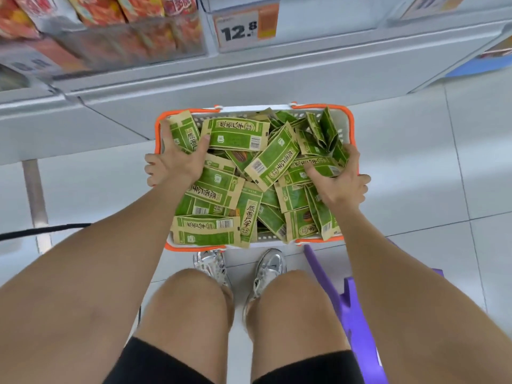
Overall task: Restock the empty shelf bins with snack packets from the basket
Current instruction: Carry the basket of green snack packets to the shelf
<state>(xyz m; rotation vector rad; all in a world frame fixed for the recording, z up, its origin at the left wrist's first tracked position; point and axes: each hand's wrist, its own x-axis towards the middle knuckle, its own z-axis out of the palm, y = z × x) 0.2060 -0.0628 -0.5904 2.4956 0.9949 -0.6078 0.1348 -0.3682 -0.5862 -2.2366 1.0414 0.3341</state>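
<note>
Snack packets [221,189], green and tan with dark lettering and barcodes, lie heaped in a white basket with an orange rim [157,134]. The basket sits on the pale tiled floor [415,176] straight in front of you, filled almost to its rim.

Beyond the basket and to its left, a clear shelf bin [133,40] holds red and orange packs; it is blurred. Left of the basket, a black strap [44,230] runs across the floor.

At the basket's left end, your left hand [177,159] reaches in over the rim. The thumb and forefinger pinch a packet standing against the basket's left wall, and the other fingers [151,170] curl outside the rim.

Beyond the middle of the basket, a price card reading 12.8 [245,27] hangs on the grey shelf edge. On the near side of the basket, your two silver shoes [267,268] stand on the floor just beside it, with your bare knees nearer still.

At the basket's right end, your right hand [342,181] grips a bunch of packets, the thumb pressed on top of them and the fingers wrapped round their far side, by the right rim.

Near the basket's near right corner stands a purple plastic stool [352,306], partly hidden by your right forearm.
</note>
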